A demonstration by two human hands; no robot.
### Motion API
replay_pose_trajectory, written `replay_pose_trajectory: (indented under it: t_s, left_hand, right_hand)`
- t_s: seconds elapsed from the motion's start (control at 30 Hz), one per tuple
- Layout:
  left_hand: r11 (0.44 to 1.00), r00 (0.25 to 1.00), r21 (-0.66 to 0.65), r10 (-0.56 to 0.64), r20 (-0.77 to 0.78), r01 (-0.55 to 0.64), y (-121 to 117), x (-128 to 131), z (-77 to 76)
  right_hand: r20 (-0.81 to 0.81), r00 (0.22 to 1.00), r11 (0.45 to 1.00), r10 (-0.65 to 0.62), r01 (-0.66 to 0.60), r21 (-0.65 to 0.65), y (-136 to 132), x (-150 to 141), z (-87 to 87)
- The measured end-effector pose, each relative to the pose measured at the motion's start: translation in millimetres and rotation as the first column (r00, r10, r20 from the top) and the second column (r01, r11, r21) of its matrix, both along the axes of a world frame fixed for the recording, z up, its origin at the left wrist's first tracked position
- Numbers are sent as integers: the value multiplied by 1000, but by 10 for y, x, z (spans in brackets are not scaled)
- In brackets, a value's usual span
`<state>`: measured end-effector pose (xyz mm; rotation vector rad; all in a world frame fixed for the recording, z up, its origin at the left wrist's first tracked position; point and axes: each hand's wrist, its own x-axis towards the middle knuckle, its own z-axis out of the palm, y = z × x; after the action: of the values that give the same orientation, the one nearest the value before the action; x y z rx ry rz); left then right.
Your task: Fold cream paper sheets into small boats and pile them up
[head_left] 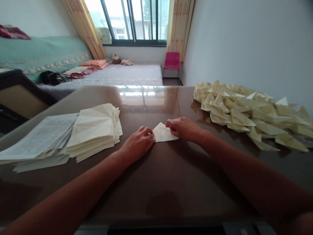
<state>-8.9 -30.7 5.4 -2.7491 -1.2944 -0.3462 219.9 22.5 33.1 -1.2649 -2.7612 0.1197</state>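
Note:
A small cream sheet of paper (162,133), folded to a point at its far side, lies on the brown table between my hands. My left hand (138,142) grips its left edge with curled fingers. At the right edge, my right hand (183,128) pinches the paper, thumb and fingers pressed together. Part of each edge is hidden under the fingers. Left of my left hand is a thick stack of creased cream paper squares (93,129). On the right lies a large heap of folded paper boats (234,107), several layers deep.
Printed sheets (41,133) lie at the table's left, partly under the cream stack. The glossy tabletop (168,182) ends close to me. Beyond it are a bed (132,75) and a pink chair (171,61) below a window. A white wall (244,42) runs along the right.

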Motion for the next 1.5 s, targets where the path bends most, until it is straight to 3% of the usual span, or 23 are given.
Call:
replay_pose_trajectory:
  t_s: [0.13, 0.3, 0.43, 0.57, 0.77, 0.9, 1.2, 1.37, 1.5]
  left_hand:
    - [998, 998, -39, -52, -17, 52, 34, -64, 16]
    - [994, 988, -36, -108, -112, 104, 57, -87, 60]
    - [991, 966, -1, -132, -222, 135, 34, -57, 89]
    - [990, 961, 7, -137, -241, 143, 13, -59, 71]
    - [991, 968, -22, -132, -212, 130, 6, -56, 80]
    - [992, 975, -26, -125, -182, 122, 23, -52, 89]
    - [995, 996, -48, -90, 11, 90, 66, -99, 90]
    - [994, 992, -100, -20, 126, 33, 103, -119, 49]
    - [986, 972, -141, 118, 201, -91, 123, -82, 21]
  right_hand:
    - [62, 988, 987, 145, -140, -74, -23, 72, 98]
    - [25, 974, 969, 227, -223, -111, 34, 158, 96]
    - [-37, 979, 975, 198, -201, -91, 73, 139, 29]
    - [40, 982, 981, 186, -184, -60, 4, 75, 50]
    - [243, 963, 993, 117, -119, -7, -432, -196, 50]
    - [264, 958, 988, 113, -137, 76, -591, -299, -16]
    - [158, 970, 982, 186, -182, -41, -309, -123, 196]
    - [131, 979, 987, 159, -152, -59, -188, -107, 147]
    - [-75, 994, 985, 78, -88, -147, -16, -20, 50]
